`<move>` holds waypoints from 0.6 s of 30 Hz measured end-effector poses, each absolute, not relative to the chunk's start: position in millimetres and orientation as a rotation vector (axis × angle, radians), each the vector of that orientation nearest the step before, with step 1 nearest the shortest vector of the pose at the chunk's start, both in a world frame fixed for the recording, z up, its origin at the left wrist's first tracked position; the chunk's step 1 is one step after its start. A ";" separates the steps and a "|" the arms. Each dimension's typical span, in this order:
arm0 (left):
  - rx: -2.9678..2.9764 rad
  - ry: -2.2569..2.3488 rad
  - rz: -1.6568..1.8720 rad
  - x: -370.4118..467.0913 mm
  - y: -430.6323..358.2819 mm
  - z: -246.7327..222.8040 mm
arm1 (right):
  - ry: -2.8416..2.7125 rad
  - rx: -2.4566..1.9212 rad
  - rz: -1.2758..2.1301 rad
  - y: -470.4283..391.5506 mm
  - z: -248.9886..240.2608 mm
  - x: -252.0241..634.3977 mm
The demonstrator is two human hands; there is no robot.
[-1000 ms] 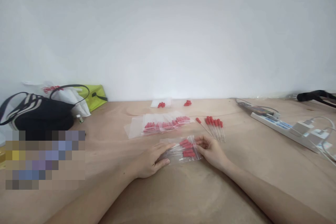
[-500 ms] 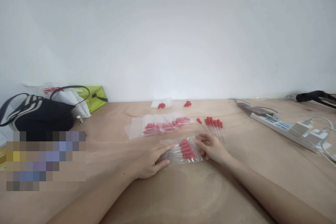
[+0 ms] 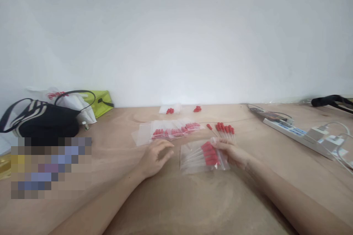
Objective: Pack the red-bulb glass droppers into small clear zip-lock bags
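Note:
My right hand [image 3: 230,151] pinches the zip end of a clear zip-lock bag [image 3: 191,167], which is slightly tilted over the table. Inside the bag lie several glass droppers [image 3: 211,154] with red rubber bulbs, bulbs toward my right hand. My left hand [image 3: 156,158] is left of the bag and apart from it, fingers curved with a gap between thumb and forefinger, holding nothing. Behind the hands lies an overlapping row of filled zip-lock bags [image 3: 172,130] with red bulbs showing. Several loose red-bulbed droppers [image 3: 225,130] lie just beyond my right hand.
Against the wall are a small bag [image 3: 176,108] and two clusters of red bulbs [image 3: 197,109]. A white power strip [image 3: 299,137] with plugs and cables lies on the right. A black bag [image 3: 49,121], a lime-green bag [image 3: 100,104] and a small bottle [image 3: 85,126] stand left.
My left hand has let go of the bag and drawn back to the left. My right hand now grips the bag's zip end and has moved it slightly right.

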State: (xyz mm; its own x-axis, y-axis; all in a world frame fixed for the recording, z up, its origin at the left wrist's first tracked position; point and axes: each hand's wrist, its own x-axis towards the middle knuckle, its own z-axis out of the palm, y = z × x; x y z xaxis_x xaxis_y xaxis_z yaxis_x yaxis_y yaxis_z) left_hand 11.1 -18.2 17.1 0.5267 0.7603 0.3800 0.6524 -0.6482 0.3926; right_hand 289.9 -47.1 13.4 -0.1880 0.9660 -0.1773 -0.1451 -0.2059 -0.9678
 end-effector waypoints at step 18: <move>2.045 2.349 0.530 -60.3 48.8 -0.6 | -0.959 -1.325 0.982 55.5 0.0 253.6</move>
State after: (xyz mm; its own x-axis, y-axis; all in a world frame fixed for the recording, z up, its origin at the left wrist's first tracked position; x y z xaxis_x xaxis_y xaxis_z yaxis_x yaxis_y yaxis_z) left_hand -60.3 48.8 -0.6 -0.1620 0.9595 0.2304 0.9655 0.1058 0.2381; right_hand 253.6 55.5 0.0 0.3115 0.9503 -0.0010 -0.0213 0.0059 -0.9998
